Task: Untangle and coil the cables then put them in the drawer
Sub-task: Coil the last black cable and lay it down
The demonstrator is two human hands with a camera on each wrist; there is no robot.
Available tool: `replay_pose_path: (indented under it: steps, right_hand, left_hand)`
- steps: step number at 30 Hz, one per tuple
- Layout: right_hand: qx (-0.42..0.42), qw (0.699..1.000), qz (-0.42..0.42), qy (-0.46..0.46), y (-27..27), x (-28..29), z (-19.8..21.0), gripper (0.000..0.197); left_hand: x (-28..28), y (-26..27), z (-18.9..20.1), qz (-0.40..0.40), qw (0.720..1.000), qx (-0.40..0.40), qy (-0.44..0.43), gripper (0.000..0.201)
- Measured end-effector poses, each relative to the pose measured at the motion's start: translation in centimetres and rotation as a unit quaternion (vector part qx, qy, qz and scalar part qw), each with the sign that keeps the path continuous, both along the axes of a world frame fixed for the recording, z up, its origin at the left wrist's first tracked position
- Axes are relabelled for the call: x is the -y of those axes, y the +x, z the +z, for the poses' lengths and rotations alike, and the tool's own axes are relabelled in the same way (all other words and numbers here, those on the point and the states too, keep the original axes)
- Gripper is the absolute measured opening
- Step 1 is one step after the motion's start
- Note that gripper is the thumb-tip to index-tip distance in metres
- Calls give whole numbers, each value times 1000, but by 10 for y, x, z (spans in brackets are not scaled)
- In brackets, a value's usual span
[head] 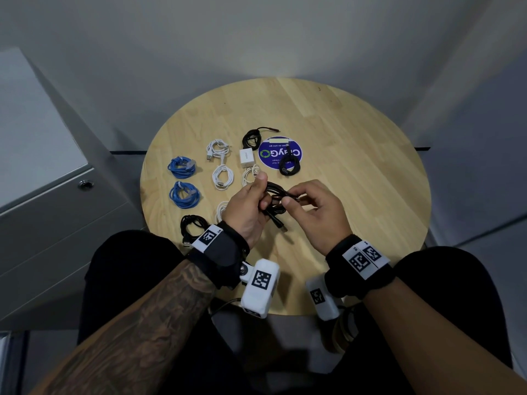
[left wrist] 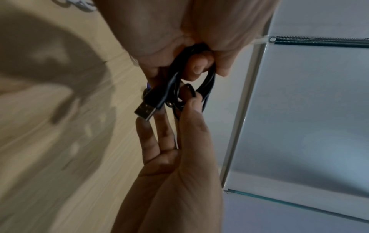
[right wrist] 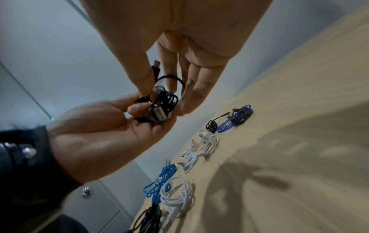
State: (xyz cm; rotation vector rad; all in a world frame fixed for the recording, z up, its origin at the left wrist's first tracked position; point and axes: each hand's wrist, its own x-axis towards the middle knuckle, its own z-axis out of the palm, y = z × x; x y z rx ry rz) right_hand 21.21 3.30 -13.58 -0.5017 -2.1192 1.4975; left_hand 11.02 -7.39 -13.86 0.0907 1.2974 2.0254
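Above the near half of the round wooden table [head: 356, 172], the left hand [head: 248, 208] grips a small black cable coil [head: 275, 195], fingers curled around the bundle, its USB plug [left wrist: 144, 111] hanging free below the palm. Beside it, the right hand [head: 316, 210] pinches a strand of the same coil between thumb and forefinger, the other fingers [right wrist: 196, 88] loosely extended. Left of the hands on the table lie a black coiled cable [head: 194, 225] nearest the edge, then two blue coils [head: 184, 193] and white coils [head: 223, 176]. Farther across the table sit a white charger block [head: 246, 157], two more black coils [head: 289, 166], and a round blue sticker [head: 271, 155]. Off the table's left side stands a grey drawer cabinet [head: 57, 212], closed.
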Motion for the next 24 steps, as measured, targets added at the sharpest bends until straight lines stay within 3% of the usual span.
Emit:
replay_pose_path:
  steps: [3, 6, 11, 14, 16, 19, 22, 24]
  right_hand:
    - [3, 1000, -5, -1, -1, -8, 5, 12]
    - [6, 996, 9, -84, -1, -15, 11, 17]
    - [-7, 989, -6, -149, 2, -22, 19, 15]
    - [4, 986, -15, -164, 5, -21, 22, 11]
    - [3, 971, 16, -240, 5, -20, 23, 6]
    - [4, 917, 79, -392, 5, -20, 24, 19]
    - [60, 943, 81, -317, 4, -18, 20, 17]
    - [66, 963, 32, -259, 1, -23, 20, 15]
  left_hand:
    - [0, 0, 0, -4, 999, -31, -33, 31]
    - [-1, -2, 1, -30, 995, -80, -58, 36]
    - [-1, -1, 4, -112, 987, -114, -37, 26]
    - [-1, 0, -2, -116, 981, -145, -57, 33]
    - [-2, 0, -5, -103, 983, -143, -57, 40]
    - [-2, 1, -5, -90, 987, -125, -47, 42]
    - [-2, 6, -5, -120, 986, -109, -36, 40]
    - [-1, 6, -3, -142, 988, -64, -12, 37]
